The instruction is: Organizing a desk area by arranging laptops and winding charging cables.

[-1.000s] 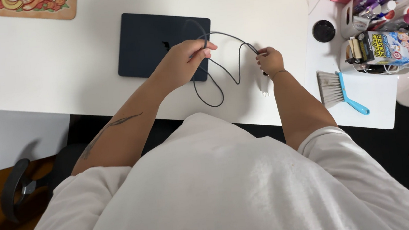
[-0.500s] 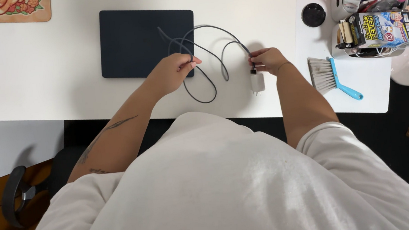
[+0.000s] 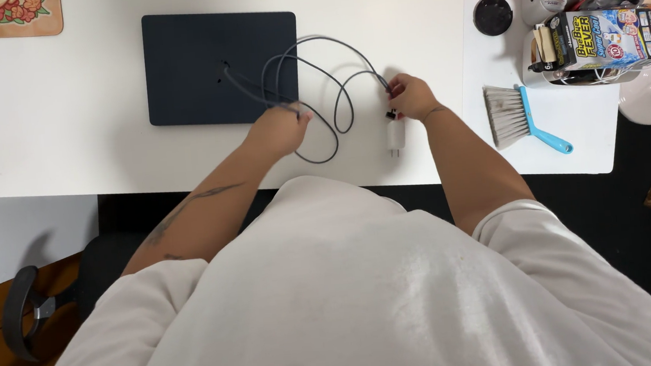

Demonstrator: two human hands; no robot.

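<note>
Fingers of the left hand (image 3: 280, 130) curl shut around a bundle of grey cable (image 3: 316, 78), pinching its loops together just off the near edge of a closed dark laptop (image 3: 221, 65), while the fingers of the right hand (image 3: 410, 95) close on the cable's other end where it meets a small white charger (image 3: 395, 135) lying on the white desk (image 3: 64, 159). Seen from the head camera, the only view, the cable runs in loose curves from the laptop lid across the bare desk between the two hands, with one loop hanging down toward the desk's front edge. A grey hand brush with a blue handle (image 3: 522, 117) lies well to the right of the charger, and a round black lid (image 3: 493, 14) and a crowded organiser of bottles and a box (image 3: 590, 22) stand beyond it. To handle the cable well from here, it looks wise to keep the loops even and slack, hold the plug end steady, and avoid dragging the cord across the laptop lid or tugging at the charger joint.
</note>
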